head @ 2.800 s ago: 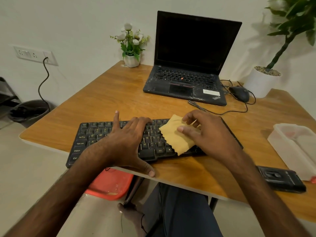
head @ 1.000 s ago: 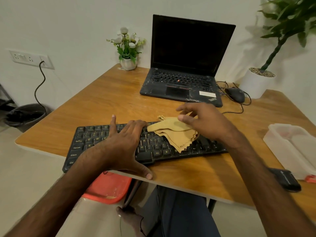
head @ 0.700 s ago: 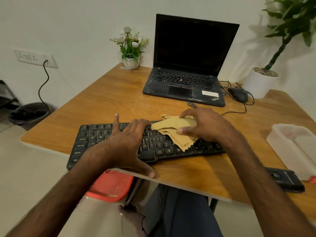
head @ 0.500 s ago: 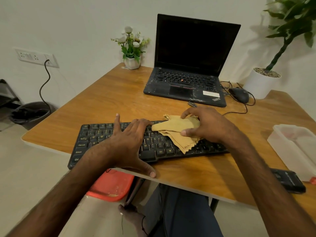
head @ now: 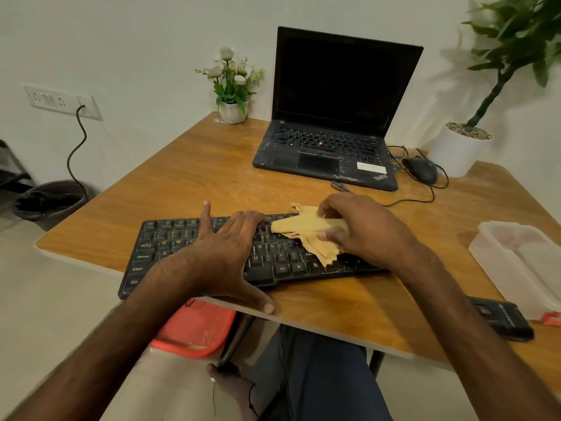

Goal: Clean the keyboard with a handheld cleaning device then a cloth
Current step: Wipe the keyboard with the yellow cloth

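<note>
wall: plain off-white, soft shadows | floor: pale | table: orange-brown wood grain, rounded corners, close against the wall | socket panel: white, on the wall at left, black cable plugged in | bin: dark, on floor below panel

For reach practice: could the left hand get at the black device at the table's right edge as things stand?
Probably not: the right forearm lies between the left hand, resting on the keyboard, and the black device.
</note>
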